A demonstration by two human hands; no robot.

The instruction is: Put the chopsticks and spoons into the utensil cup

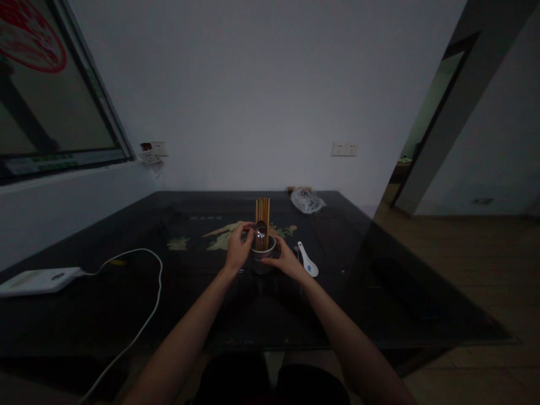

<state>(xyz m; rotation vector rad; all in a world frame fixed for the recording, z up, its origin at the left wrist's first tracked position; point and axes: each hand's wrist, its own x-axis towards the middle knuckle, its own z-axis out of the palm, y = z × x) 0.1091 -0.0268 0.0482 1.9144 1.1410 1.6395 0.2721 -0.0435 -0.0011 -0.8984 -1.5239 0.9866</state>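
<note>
A metal cup (263, 255) stands on the dark table, with several wooden chopsticks (265, 209) upright in it. Metal spoons (260, 229) lean in front of the chopsticks, bowls upward. My left hand (239, 247) is at the cup's left rim, thumb and fingers pinched at the edge of a metal spoon; the exact contact is small and dim. My right hand (287, 260) grips the cup's right side, thumb across its front and fingers behind. Just right of that hand lies a white spoon (309, 261) with a blue mark, beside a thin dark utensil, partly hidden.
A crumpled clear plastic bag (307, 200) lies by the wall at the back of the table (211, 315). To the left is a white power bank (42, 281) with a white cable (159, 281) looping off the front edge. A dark flat object (407, 289) lies at right.
</note>
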